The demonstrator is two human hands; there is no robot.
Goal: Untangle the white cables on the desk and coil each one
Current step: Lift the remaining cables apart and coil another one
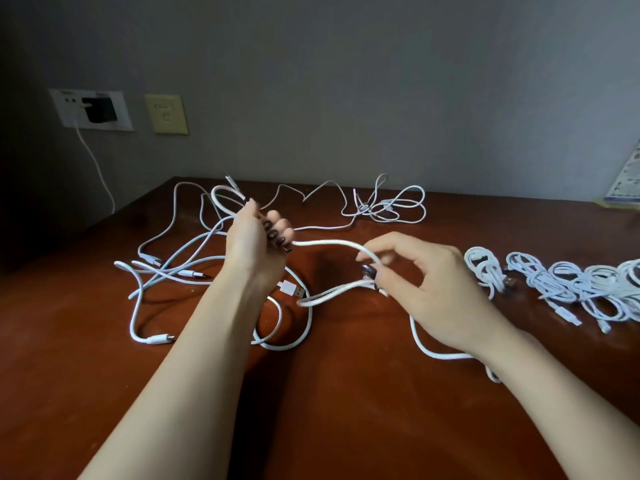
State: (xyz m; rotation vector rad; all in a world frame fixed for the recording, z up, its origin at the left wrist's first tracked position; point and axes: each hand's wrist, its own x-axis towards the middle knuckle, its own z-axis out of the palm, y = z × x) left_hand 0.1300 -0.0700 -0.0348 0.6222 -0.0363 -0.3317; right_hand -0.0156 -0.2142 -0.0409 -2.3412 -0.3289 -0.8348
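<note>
The left hand (258, 237) is raised above the red-brown wooden bench (346, 410), its fingers curled round a gathered loop of a thin white charging cable (329, 242). Holding it high appears to keep the finished turns clear of the loose strands below. The same cable runs across to the right hand (426, 282), where thumb and forefinger pinch it lightly and the other fingers are spread. That grip seems meant to let the cord slide through and feed the next turn. From there the cable drops to the bench and trails under the right wrist. A white USB plug (292, 291) shows just below the left wrist; I cannot tell whether it belongs to the held cable.

The tangle of loose white cables (166, 268) sprawls on the bench at the left, beneath and beyond the left forearm. A loosely knotted white cable (384, 209) lies near the far edge. Both look like work not yet done. The row of coiled white cables (571, 285) sits well to the right, apart from the tangle, probably so that finished ones do not get caught up again. On that showing the task seems well along.
</note>
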